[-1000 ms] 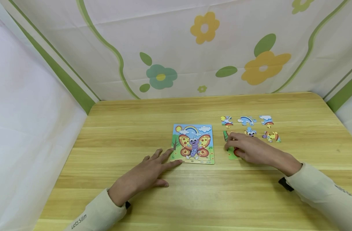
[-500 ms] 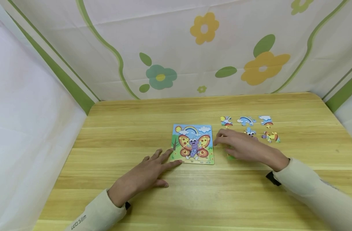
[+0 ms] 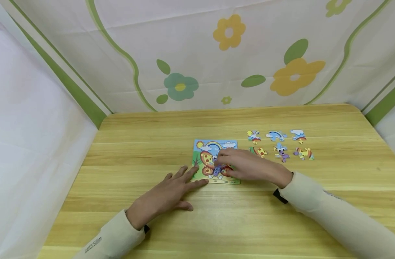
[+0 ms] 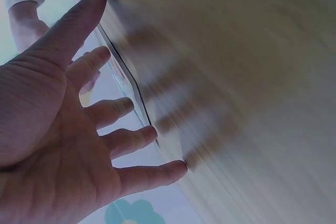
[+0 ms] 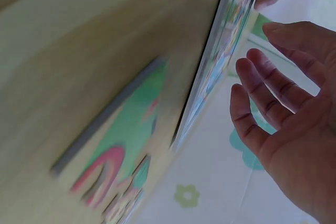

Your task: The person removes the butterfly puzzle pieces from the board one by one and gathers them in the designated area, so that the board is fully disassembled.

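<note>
A square butterfly puzzle board [image 3: 228,181] lies on the wooden table, the lower part of its picture partly hidden by my right hand. My left hand [image 3: 168,194] is spread flat, with two fingertips at the board's lower left edge and the thumb apart on the table. In the left wrist view its fingers [image 4: 136,137] reach the board and tabletop. Over the right half of the board hovers my right hand [image 3: 241,163]. The right wrist view shows this hand [image 5: 294,103] with loosely bent fingers and nothing between them, beside the tilted-looking board [image 5: 218,61].
Right of the board, puzzle pieces lie in rows: a sun piece [image 3: 254,136], a rainbow piece [image 3: 276,135], a cloud piece [image 3: 298,135], and wing and head pieces below. A green piece [image 5: 149,87] lies near my right wrist. A flowered curtain [image 3: 203,54] stands behind.
My right hand has moved left from the loose pieces to over the board, uncovering the left wing piece. My left hand has shifted slightly right along the board's edge.
</note>
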The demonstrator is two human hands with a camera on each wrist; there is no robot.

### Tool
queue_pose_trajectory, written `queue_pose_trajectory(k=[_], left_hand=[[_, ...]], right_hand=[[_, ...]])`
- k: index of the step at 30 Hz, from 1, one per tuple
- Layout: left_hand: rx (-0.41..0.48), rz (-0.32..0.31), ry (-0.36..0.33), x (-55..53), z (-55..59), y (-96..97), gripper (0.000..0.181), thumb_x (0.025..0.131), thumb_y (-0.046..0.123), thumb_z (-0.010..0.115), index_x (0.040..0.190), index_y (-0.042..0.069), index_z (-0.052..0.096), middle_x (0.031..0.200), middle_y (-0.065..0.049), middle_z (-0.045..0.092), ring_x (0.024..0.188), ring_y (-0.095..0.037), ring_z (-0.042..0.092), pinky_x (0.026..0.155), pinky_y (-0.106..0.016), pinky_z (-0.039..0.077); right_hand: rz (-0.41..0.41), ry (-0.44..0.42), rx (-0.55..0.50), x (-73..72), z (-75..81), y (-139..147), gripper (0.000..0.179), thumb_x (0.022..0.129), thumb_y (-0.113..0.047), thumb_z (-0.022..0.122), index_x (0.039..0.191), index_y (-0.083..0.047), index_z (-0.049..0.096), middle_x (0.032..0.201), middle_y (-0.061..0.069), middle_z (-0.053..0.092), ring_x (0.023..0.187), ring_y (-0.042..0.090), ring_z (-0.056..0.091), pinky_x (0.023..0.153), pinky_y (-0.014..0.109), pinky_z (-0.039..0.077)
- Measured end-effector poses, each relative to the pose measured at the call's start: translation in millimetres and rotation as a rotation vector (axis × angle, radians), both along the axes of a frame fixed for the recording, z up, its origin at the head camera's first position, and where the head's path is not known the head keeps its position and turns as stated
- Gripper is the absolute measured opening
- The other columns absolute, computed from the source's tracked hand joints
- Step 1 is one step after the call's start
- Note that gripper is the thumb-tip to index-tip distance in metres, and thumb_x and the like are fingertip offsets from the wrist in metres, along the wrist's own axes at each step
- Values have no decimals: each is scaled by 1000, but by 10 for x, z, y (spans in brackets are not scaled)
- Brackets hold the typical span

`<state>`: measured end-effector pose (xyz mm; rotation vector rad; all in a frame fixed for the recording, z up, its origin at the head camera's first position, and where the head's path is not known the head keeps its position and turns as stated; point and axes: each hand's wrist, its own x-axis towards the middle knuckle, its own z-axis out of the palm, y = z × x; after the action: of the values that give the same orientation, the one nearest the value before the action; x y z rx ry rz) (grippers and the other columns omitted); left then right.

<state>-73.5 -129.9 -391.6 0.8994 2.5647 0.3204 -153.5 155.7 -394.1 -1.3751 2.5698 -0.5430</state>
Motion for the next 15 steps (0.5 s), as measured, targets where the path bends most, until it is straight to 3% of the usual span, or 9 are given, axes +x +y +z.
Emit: queue_pose_trajectory(k=[15], left_hand=[[5, 8, -29, -19, 9, 36, 81, 91, 39, 77, 162, 34, 40, 175, -16, 18, 156, -53, 25, 110, -77, 37]], right_hand=[[20, -34, 54, -48, -116, -150, 37, 93, -2, 73, 127, -15, 71, 126, 3, 68, 118, 23, 63, 101, 47, 54]])
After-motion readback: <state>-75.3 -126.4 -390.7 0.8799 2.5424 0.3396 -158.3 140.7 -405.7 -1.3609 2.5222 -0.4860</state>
